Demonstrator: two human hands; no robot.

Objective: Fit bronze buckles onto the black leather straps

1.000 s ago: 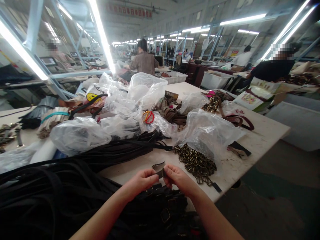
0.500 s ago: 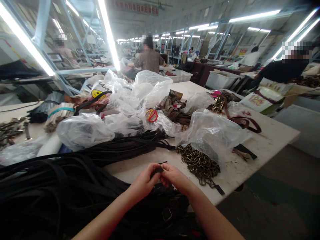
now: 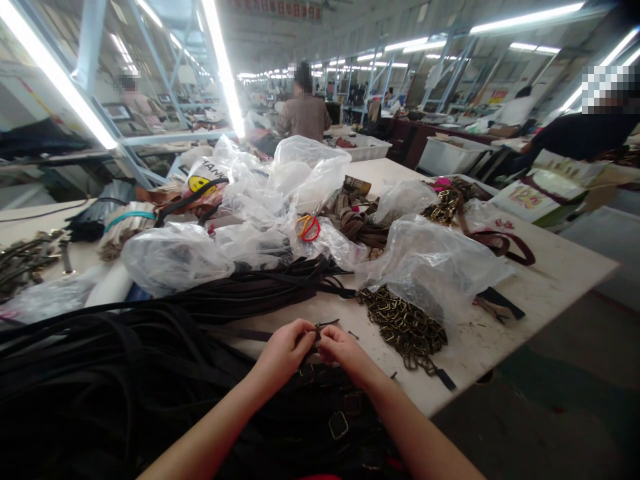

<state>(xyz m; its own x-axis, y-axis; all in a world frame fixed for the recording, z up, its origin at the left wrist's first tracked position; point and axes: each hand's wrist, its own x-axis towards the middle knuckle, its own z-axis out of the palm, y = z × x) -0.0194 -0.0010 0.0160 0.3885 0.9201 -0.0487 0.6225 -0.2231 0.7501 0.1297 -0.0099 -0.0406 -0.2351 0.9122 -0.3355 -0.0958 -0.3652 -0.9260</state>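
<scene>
Near the table's front edge, my left hand [image 3: 289, 345] is closed on a dark strap, its fingertips pinched together. Close beside it on the right, my right hand [image 3: 340, 348] pinches at the same strap end, where a small buckle seems to show; the fingers hide most of it. Long black straps [image 3: 150, 353] lie in a thick heap to the left and under my forearms. A square metal buckle [image 3: 339, 425] hangs among the dark straps below my hands. A pile of bronze buckles [image 3: 403, 327] lies on the table to the right of my hands.
Clear plastic bags [image 3: 430, 260] cover part of the white table [image 3: 560, 273]. Scissors with red and orange handles [image 3: 309, 228] lie on a bag further back. Brown straps [image 3: 355, 217] are behind them. A person [image 3: 305, 110] stands beyond the table, another at far right.
Both hands have shifted slightly around the strap end, and the fingertips have drawn a little apart. The view has turned slightly to the left.
</scene>
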